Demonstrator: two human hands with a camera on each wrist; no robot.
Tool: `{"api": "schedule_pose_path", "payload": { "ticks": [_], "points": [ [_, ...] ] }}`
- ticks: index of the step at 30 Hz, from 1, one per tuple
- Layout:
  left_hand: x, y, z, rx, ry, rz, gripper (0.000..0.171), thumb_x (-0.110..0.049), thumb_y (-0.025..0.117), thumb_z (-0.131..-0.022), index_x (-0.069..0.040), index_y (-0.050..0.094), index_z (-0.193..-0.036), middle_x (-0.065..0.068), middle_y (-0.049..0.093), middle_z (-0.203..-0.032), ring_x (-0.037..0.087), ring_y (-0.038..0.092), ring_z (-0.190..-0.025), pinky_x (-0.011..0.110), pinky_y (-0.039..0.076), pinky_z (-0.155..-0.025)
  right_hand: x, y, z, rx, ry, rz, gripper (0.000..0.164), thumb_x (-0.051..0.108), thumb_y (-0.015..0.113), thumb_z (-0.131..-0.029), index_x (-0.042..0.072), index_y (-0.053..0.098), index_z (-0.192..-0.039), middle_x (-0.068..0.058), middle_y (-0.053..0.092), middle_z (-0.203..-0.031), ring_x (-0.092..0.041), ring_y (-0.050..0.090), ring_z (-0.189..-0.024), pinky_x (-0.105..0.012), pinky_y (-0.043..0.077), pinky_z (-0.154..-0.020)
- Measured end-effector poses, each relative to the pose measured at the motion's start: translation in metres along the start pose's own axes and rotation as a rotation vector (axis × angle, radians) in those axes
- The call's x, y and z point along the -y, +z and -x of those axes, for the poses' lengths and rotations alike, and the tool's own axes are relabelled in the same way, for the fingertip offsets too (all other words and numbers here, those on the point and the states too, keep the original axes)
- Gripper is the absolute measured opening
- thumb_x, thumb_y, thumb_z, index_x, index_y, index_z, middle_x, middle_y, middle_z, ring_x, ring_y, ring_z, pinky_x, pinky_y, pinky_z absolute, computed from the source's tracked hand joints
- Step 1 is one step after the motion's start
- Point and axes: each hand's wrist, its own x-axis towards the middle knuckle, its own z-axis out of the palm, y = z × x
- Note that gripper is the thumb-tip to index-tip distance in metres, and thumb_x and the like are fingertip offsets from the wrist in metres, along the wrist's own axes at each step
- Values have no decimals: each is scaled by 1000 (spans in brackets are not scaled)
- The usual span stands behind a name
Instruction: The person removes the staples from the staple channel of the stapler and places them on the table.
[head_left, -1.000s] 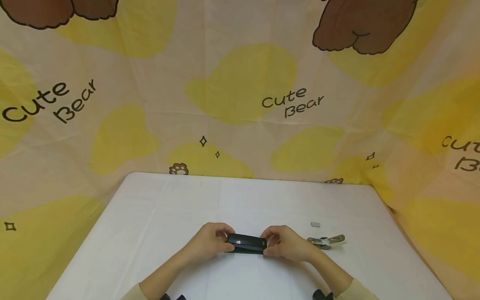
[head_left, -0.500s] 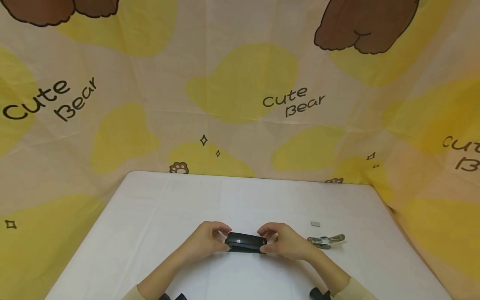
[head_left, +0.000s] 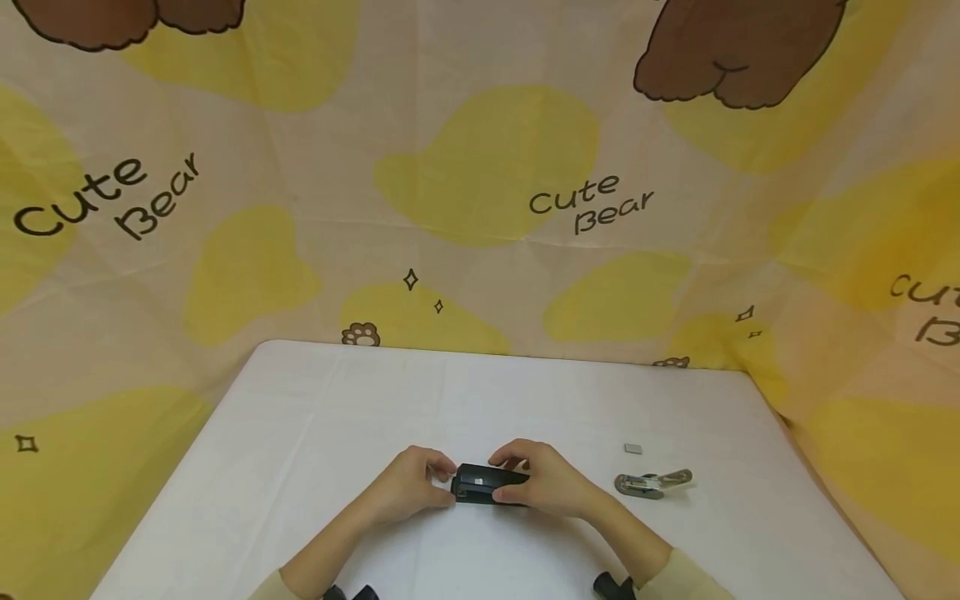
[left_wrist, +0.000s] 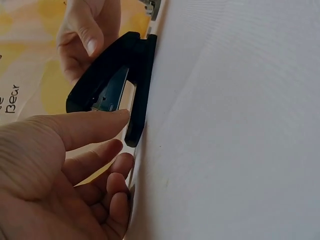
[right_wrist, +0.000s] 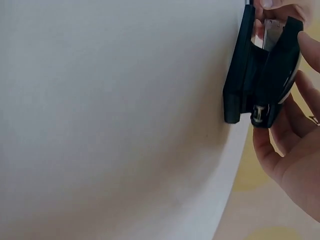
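A black stapler (head_left: pixel 474 481) lies on the white table, its mouth toward my left hand. In the left wrist view, the upper arm of the stapler (left_wrist: pixel 107 65) is raised from its base, and the metal staple rail shows between them. My left hand (head_left: pixel 408 485) is at the mouth end, thumb by the gap, its other fingers loosely bent. My right hand (head_left: pixel 551 479) holds the stapler's right half, thumb on the near side and fingers on the far side. Right-hand fingers (right_wrist: pixel 292 120) lie along its back in the right wrist view. The palm hides its right end.
A small grey-and-silver tool (head_left: pixel 651 482), resembling an opened mini stapler, lies right of the right hand. Behind it sits a small grey block (head_left: pixel 633 448), perhaps staples. A yellow patterned cloth (head_left: pixel 480 167) hangs behind the table.
My right hand has slid left along the stapler, from its right end toward the middle. The left fingers have drawn back slightly to the stapler's left tip. The stapler has stayed nearly in place.
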Motion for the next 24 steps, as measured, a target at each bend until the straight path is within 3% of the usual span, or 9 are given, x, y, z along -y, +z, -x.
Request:
{"api": "schedule_pose_path", "payload": {
  "ticks": [7, 24],
  "points": [
    [0, 3, -2, -10, -6, -21, 30, -7, 89, -76, -5, 78, -103, -2, 64, -88, 18, 55, -81, 33, 44, -71, 8, 9, -7, 8, 2, -16, 35, 17, 88, -85, 16, 73, -117, 2, 66, -100, -16, 62, -83, -28, 51, -76],
    [-1, 0, -3, 12, -26, -11, 30, -8, 88, -77, -4, 77, -105, 0, 63, -88, 19, 54, -81, 34, 43, -70, 8, 22, -16, 11, -18, -76, 34, 15, 86, -87, 14, 72, -118, 4, 67, -106, -17, 63, -91, -26, 53, -80]
  ]
}}
